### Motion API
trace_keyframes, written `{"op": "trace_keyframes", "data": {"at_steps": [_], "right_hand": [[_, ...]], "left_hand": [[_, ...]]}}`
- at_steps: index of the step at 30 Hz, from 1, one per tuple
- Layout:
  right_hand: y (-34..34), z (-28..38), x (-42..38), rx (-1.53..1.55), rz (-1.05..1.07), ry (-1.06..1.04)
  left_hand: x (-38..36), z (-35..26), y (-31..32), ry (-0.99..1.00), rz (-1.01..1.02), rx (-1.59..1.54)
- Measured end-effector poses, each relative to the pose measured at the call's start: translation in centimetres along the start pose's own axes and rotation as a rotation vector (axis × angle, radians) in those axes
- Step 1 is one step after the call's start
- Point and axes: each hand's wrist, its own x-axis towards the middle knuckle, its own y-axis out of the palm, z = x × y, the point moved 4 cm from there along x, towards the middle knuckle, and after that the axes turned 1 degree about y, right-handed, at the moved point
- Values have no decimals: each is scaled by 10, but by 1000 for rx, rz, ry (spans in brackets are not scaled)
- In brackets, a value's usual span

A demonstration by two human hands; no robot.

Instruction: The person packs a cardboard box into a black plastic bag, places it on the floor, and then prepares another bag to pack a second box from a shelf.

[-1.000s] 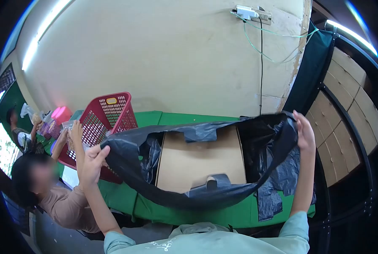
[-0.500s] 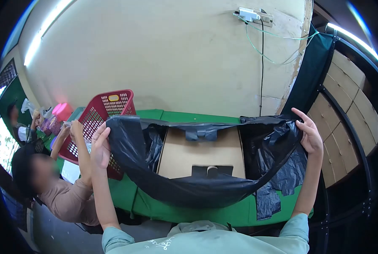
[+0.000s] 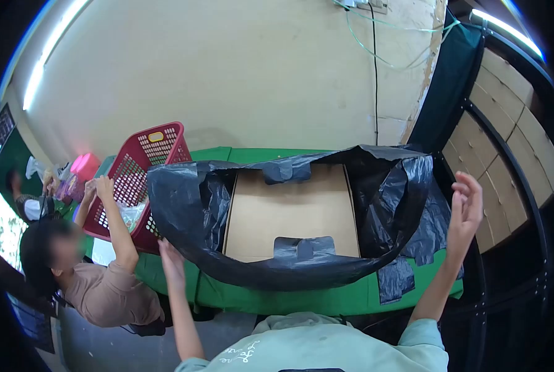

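Observation:
A black plastic bag (image 3: 302, 276) lies spread wide on the green-covered table, its mouth facing up. Inside it a flat brown cardboard box (image 3: 289, 211) shows, with the bag's handle flaps folded over its near and far edges. My left hand (image 3: 173, 265) is open at the bag's lower left side, fingers stretched out along the outside of the plastic. Off to the right of the bag, my right hand (image 3: 466, 201) is raised in the air, open and holding nothing.
A red plastic basket (image 3: 137, 155) stands on the green tablecloth (image 3: 252, 304) at the left. Beside it, a person in a brown shirt (image 3: 109, 288) works with raised hands. Another person is farther back. Shelves of cardboard boxes (image 3: 491, 180) rise at the right. More black plastic (image 3: 396, 280) hangs near the front edge.
Both hands have let go of the bag's rim. My left hand has moved down along its side, my right hand slightly outward. The bag's mouth has settled wider around the box.

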Motion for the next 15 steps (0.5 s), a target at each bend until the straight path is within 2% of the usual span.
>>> {"op": "trace_keyframes", "data": {"at_steps": [1, 3, 4, 5, 6, 7, 8, 10, 13, 15], "right_hand": [[-1, -17, -13, -19, -1, 24], [6, -76, -52, -56, 128, 215], [13, -119, -87, -129, 256, 359], [20, -132, -118, -221, 524, 175], [19, -186, -172, -399, 831, 229], [33, -208, -215, -296, 1049, 507], [42, -220, -255, -123, 1082, 637], [65, -192, -296, 78, 1009, 665], [93, -192, -326, 40, 934, 688], [100, -199, -333, -13, 987, 751]], "left_hand": [[-15, 28, -11, -40, 37, 110], [-54, 97, -49, -101, 93, 255], [-67, 111, -49, -65, 104, 267], [-84, 122, -41, -28, 114, 284], [-99, 131, -29, 10, 124, 300], [-110, 133, -20, 51, 132, 314], [-113, 133, -12, 74, 198, 510], [-113, 127, 7, 123, 330, 901], [-109, 152, 10, -97, 370, 690], [-108, 154, 13, 47, 352, 726]]}}
